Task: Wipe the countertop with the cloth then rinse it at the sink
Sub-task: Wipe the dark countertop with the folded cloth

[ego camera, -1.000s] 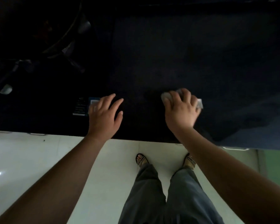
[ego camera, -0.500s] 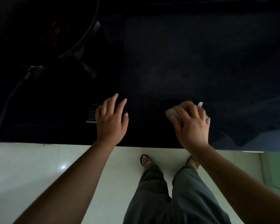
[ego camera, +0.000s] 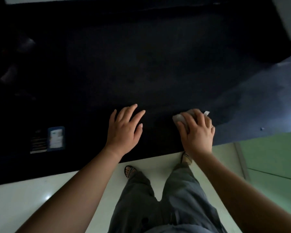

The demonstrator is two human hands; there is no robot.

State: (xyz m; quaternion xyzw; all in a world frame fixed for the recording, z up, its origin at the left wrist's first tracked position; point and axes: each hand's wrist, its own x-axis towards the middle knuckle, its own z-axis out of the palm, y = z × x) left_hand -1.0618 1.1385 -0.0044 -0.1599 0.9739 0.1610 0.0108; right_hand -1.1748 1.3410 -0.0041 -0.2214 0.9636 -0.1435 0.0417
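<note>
The black countertop [ego camera: 158, 68] fills the upper part of the view and is very dark. My right hand [ego camera: 197, 133] presses a small pale cloth [ego camera: 179, 117] flat onto it near the front edge; only the cloth's left end and a corner past my fingers show. My left hand [ego camera: 124, 130] lies palm down on the counter to the left of it, fingers spread, holding nothing. No sink is visible.
A blue and white sticker [ego camera: 55, 138] sits on the dark surface at the left, beside faint shapes too dim to identify. The counter's front edge runs diagonally above the white floor [ego camera: 32, 199]. A green panel [ego camera: 272, 158] stands at right. My legs and sandalled feet are below.
The view has swung, so the stove parts at upper left have left the frame and the sticker sits further left. My right hand with the cloth has stayed near the front edge.
</note>
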